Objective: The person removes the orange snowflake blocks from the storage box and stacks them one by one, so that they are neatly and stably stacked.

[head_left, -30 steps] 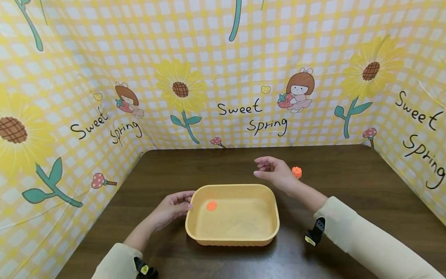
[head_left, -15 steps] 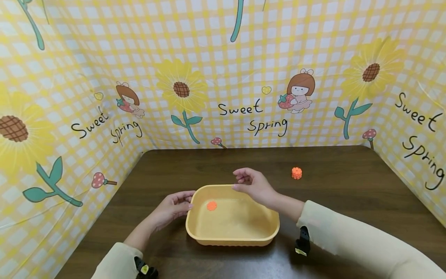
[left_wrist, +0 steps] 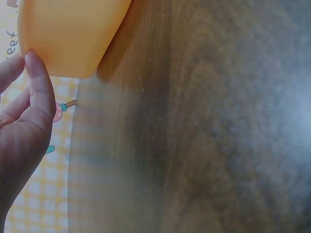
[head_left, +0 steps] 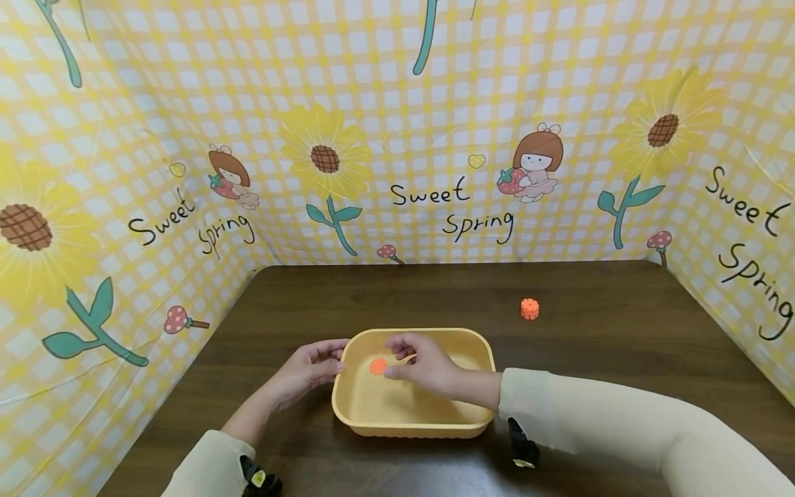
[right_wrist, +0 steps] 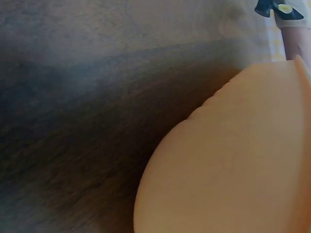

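A yellow plastic basin [head_left: 413, 431] stands on the dark wooden table. Its left rim is held between the thumb and fingers of my left hand [head_left: 304, 373]; the left wrist view shows these fingertips at the basin's edge [left_wrist: 63, 41]. Inside the basin, toward the left, lies a flat orange flower-shaped disc [head_left: 378, 366]. My right hand [head_left: 425, 366] hangs over the basin with loosely bent fingers and a gap between thumb and fingers. Its thumb tip appears close beside the disc; contact cannot be told. In the right wrist view only the basin's outer wall [right_wrist: 228, 160] shows, not the right hand.
A short stack of orange flower-shaped discs [head_left: 530, 309] stands on the table [head_left: 596, 324], behind and right of the basin. A yellow checked cloth [head_left: 422, 124] with flower prints hangs around the table's back and sides.
My right hand has moved left and toward me, from beside the orange stack to above the inside of the basin. The left hand, basin and orange pieces have stayed in place.
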Motion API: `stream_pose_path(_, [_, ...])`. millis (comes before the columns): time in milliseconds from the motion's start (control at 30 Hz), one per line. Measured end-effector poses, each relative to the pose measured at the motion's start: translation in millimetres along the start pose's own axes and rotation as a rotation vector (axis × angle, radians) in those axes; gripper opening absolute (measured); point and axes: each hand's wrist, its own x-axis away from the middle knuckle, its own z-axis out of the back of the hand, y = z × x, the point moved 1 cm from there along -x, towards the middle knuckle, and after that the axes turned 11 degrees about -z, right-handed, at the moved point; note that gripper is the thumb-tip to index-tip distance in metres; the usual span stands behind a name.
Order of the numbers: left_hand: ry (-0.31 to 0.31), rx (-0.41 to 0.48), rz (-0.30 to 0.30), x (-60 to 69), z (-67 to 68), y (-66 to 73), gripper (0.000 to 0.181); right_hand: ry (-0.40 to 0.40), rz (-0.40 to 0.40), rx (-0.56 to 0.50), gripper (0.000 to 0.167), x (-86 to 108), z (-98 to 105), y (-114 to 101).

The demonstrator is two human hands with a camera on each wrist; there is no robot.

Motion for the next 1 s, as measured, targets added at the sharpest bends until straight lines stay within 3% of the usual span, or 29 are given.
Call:
stream_pose_path(400, [-0.013,0.006,-0.008,-0.9,0.0,-0.5,0.058,-0.037,-0.027,0.127,0.039,-12.6,-21.2,8.3])
stream_pose_path(633, [-0.015,0.007,-0.005,-0.8,-0.5,0.0,0.058,-0.048,-0.071,0.228,0.042,-20.7,-20.2,10.6])
stream_pose_path(1000, [-0.002,0.003,-0.002,0.2,0.3,-0.3,0.059,-0.092,-0.106,0.291,0.046,-29.4,-18.5,14.9])
